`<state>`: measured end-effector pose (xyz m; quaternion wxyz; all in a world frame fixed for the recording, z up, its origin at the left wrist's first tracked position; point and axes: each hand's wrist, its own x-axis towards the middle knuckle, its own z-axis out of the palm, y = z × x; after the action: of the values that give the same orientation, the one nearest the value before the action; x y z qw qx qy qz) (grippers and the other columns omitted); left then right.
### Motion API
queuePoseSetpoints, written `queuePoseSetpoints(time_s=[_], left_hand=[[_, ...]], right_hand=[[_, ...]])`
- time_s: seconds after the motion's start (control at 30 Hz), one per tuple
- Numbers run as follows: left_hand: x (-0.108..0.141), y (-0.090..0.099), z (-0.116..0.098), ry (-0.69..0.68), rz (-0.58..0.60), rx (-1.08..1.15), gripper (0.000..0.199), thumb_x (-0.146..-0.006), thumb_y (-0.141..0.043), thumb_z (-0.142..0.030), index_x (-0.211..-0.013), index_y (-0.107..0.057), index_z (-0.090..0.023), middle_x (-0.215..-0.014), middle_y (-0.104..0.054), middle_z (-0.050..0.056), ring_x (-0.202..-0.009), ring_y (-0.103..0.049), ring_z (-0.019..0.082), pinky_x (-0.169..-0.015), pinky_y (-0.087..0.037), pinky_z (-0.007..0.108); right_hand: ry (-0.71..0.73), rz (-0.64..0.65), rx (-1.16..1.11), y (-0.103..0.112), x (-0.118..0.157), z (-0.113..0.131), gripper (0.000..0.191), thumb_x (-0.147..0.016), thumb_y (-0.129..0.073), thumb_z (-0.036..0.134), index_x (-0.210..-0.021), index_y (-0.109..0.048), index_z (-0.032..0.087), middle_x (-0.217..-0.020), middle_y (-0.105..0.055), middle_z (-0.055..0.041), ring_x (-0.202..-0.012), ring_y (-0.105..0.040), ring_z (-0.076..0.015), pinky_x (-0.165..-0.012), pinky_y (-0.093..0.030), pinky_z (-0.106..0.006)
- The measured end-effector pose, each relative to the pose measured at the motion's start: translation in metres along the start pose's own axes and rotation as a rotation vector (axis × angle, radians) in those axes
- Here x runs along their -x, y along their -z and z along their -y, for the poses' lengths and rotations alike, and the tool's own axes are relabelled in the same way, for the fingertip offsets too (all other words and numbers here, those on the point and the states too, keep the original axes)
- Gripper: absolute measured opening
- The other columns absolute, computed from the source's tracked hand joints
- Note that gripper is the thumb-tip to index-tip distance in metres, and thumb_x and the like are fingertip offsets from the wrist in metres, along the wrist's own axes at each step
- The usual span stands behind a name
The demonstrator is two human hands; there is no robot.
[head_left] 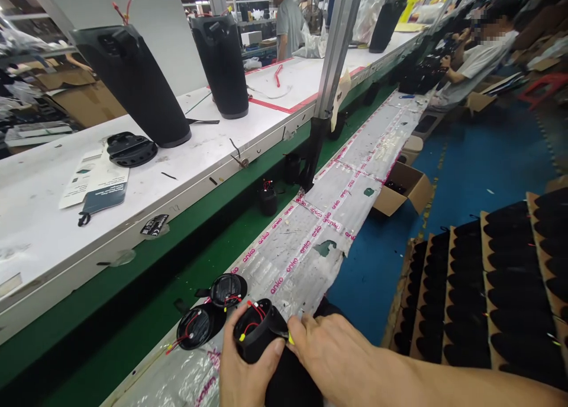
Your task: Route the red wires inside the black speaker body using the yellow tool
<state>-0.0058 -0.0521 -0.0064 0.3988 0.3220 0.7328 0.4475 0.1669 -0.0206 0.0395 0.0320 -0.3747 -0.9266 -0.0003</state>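
Note:
My left hand (246,368) grips a black fabric-covered speaker body (257,339) from below at the bottom centre. Its open end faces up and shows red wires with a yellow connector inside. My right hand (331,354) lies across the body's right side, fingertips pinching at the rim beside a small yellow tag. Just left of my hands, two round black end caps (210,312) with red wires lie on the taped plastic work strip (306,241).
A green conveyor belt (186,259) runs along the strip's left. On the white table (44,217) behind it stand two tall black speakers (133,81), a cap and leaflets. Cardboard trays of black speaker bodies (497,277) sit at right. Other people work at the far end.

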Motion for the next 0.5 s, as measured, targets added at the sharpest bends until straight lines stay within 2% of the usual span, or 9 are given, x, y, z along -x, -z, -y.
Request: queuePoseSetpoints(time_s=[0.13, 0.3, 0.43, 0.5], left_hand=[[-0.001, 0.002, -0.001, -0.005, 0.015, -0.013, 0.074, -0.062, -0.086, -0.051, -0.125, -0.062, -0.021, -0.116, -0.072, 0.011, -0.107, -0.068, 0.037, -0.102, -0.049, 0.050], [-0.009, 0.005, 0.006, 0.043, 0.029, 0.067, 0.083, -0.057, -0.089, -0.057, -0.128, -0.062, -0.024, -0.108, -0.076, 0.009, -0.097, -0.071, 0.034, -0.090, -0.054, 0.042], [-0.012, 0.001, 0.010, 0.164, 0.116, 0.332, 0.090, -0.056, -0.092, -0.056, -0.134, -0.061, -0.022, -0.115, -0.076, 0.011, -0.108, -0.071, 0.035, -0.095, -0.053, 0.039], [-0.011, -0.001, 0.008, 0.251, 0.127, 0.441, 0.086, -0.061, -0.091, -0.055, -0.133, -0.061, -0.020, -0.115, -0.077, 0.011, -0.109, -0.071, 0.034, -0.094, -0.055, 0.038]], right_hand=[[-0.008, 0.033, 0.002, -0.005, 0.000, 0.001, 0.037, -0.074, -0.056, 0.003, -0.108, -0.049, 0.015, -0.070, -0.063, -0.0017, -0.054, -0.060, -0.0237, -0.050, -0.039, -0.038], [-0.007, 0.009, -0.076, -0.008, 0.001, 0.000, 0.019, -0.093, -0.060, 0.015, -0.108, -0.048, 0.019, -0.080, -0.066, -0.0018, -0.061, -0.064, -0.0232, -0.055, -0.043, -0.038], [-0.032, -0.022, -0.186, -0.023, 0.005, -0.005, 0.008, -0.102, -0.054, 0.024, -0.107, -0.047, 0.021, -0.085, -0.066, -0.0016, -0.069, -0.066, -0.0227, -0.058, -0.042, -0.037], [-0.021, -0.061, -0.270, -0.024, 0.006, -0.009, 0.006, -0.105, -0.050, 0.026, -0.107, -0.047, 0.022, -0.086, -0.066, -0.0012, -0.071, -0.066, -0.0214, -0.060, -0.041, -0.036]])
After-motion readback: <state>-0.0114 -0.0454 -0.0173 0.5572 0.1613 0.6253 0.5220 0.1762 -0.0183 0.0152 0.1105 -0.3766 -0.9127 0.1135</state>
